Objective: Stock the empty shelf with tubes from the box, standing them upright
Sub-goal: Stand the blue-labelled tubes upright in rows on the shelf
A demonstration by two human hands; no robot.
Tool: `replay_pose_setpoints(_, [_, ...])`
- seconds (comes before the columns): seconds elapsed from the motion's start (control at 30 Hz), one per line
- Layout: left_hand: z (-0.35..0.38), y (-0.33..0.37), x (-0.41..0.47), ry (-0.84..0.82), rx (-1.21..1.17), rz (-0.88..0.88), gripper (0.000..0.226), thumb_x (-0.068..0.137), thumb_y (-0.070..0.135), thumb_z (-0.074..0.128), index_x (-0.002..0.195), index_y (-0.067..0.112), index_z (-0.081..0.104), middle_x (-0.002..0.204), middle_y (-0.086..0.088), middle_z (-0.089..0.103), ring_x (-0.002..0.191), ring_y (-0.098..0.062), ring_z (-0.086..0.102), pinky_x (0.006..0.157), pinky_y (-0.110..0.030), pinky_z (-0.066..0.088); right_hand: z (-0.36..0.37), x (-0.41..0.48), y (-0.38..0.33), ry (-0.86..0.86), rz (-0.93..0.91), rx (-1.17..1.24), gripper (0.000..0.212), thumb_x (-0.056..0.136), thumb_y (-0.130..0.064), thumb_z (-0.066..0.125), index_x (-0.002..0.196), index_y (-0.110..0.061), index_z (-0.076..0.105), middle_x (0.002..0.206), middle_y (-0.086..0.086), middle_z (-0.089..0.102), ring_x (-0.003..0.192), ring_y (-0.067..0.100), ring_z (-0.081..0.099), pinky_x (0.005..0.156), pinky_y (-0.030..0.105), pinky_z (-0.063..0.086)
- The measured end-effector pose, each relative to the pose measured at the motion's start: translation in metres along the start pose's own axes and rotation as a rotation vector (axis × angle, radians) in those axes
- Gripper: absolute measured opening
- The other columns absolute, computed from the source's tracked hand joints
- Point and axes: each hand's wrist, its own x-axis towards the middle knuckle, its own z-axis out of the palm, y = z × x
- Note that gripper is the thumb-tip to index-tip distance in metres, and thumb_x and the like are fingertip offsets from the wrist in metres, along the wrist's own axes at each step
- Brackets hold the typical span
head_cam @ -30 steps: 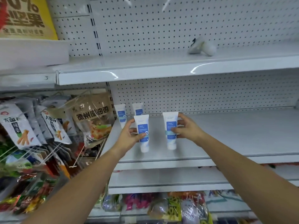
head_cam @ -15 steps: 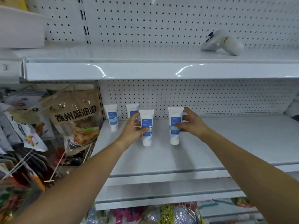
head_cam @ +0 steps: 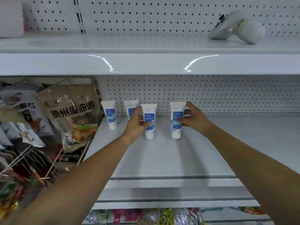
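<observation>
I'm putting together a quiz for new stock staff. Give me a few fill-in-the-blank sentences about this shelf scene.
1. The shelf holds ___ tubes.
2. The left hand grips one tube; the right hand grips the ___ tube.
3. Every tube stands cap ___.
4. The controller sits one shelf ___ the tubes.
Missing: four; rightmost; down; above.

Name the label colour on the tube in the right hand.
Blue, on a white tube; head view.

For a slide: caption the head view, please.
Upright on the shelf, left hand holds one tube, right hand another; two more behind.
</observation>
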Motion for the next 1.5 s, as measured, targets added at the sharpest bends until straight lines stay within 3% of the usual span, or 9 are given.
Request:
replay_pose_setpoints(0.1, [0.010,0.000,0.006,0.027,0.013,0.010,0.061,0.083,0.004,0.077,0.127,0.029,0.043,0.108,0.003,0.062,0.095,-0.016,0.063,0.071,-0.014,0.053,-0.003,0.006,0.001,-0.003,-0.019,-0.008,0.050,0.082,0.007,0.070,0.122,-0.018,0.054,0.111,0.011,0.063,0.099,0.022,0.067,0.083,0.040,0.060])
replay_pose_setpoints(0.27, [0.024,-0.003,0.016,0.080,0.048,0.020,0.064,0.083,0.002,0.076,0.135,0.017,0.042,0.107,-0.004,0.065,0.088,-0.014,0.064,0.065,-0.008,0.050,-0.012,0.017,0.006,-0.021,-0.030,-0.034,0.051,0.081,0.005,0.071,0.122,-0.019,0.055,0.110,0.012,0.065,0.099,0.024,0.068,0.086,0.046,0.059])
replay_pose_setpoints(0.47, [0.032,-0.012,0.035,0.103,0.044,0.040,0.063,0.082,-0.004,0.075,0.132,0.016,0.043,0.107,-0.014,0.070,0.090,-0.019,0.069,0.074,-0.020,0.054,-0.028,0.027,0.007,-0.013,-0.043,-0.040,0.051,0.081,0.004,0.073,0.121,-0.023,0.055,0.106,0.014,0.064,0.094,0.028,0.071,0.087,0.049,0.058])
replay_pose_setpoints(0.57, [0.035,-0.017,0.041,0.119,0.046,0.059,0.060,0.081,-0.005,0.075,0.125,0.023,0.044,0.103,-0.012,0.070,0.086,-0.015,0.068,0.070,-0.015,0.054,-0.035,0.031,0.004,-0.007,-0.037,-0.063,0.050,0.082,0.002,0.073,0.122,-0.021,0.054,0.107,0.011,0.065,0.096,0.028,0.070,0.088,0.049,0.058])
replay_pose_setpoints(0.67, [0.038,-0.022,0.046,0.129,0.033,0.054,0.061,0.081,-0.005,0.075,0.123,0.027,0.043,0.102,-0.010,0.070,0.084,-0.011,0.069,0.072,-0.020,0.054,-0.042,0.034,0.004,-0.006,-0.035,-0.049,0.050,0.082,0.003,0.072,0.121,-0.022,0.055,0.108,0.013,0.065,0.096,0.030,0.070,0.089,0.049,0.058])
replay_pose_setpoints(1.07, [0.044,-0.033,0.053,0.157,0.034,0.031,0.062,0.082,-0.003,0.075,0.129,0.019,0.043,0.115,-0.011,0.069,0.092,-0.015,0.069,0.075,-0.019,0.055,-0.049,0.040,0.011,-0.006,-0.036,-0.040,0.053,0.082,0.003,0.073,0.124,-0.021,0.053,0.108,0.011,0.065,0.097,0.030,0.071,0.090,0.052,0.056])
replay_pose_setpoints(1.23, [0.047,-0.036,0.055,0.158,0.050,0.017,0.060,0.083,0.001,0.076,0.128,0.020,0.042,0.113,-0.008,0.069,0.095,-0.019,0.070,0.086,-0.035,0.057,-0.052,0.041,0.011,0.005,-0.042,-0.049,0.054,0.082,0.002,0.073,0.126,-0.021,0.053,0.107,0.011,0.065,0.098,0.032,0.070,0.090,0.053,0.056])
replay_pose_setpoints(1.5, [0.050,-0.040,0.060,0.175,0.068,0.032,0.058,0.084,0.001,0.075,0.132,0.015,0.045,0.110,-0.008,0.070,0.092,-0.015,0.070,0.083,-0.031,0.058,-0.057,0.044,0.015,0.008,-0.042,-0.063,0.053,0.082,0.001,0.074,0.125,-0.021,0.053,0.109,0.009,0.065,0.099,0.028,0.070,0.091,0.052,0.056])
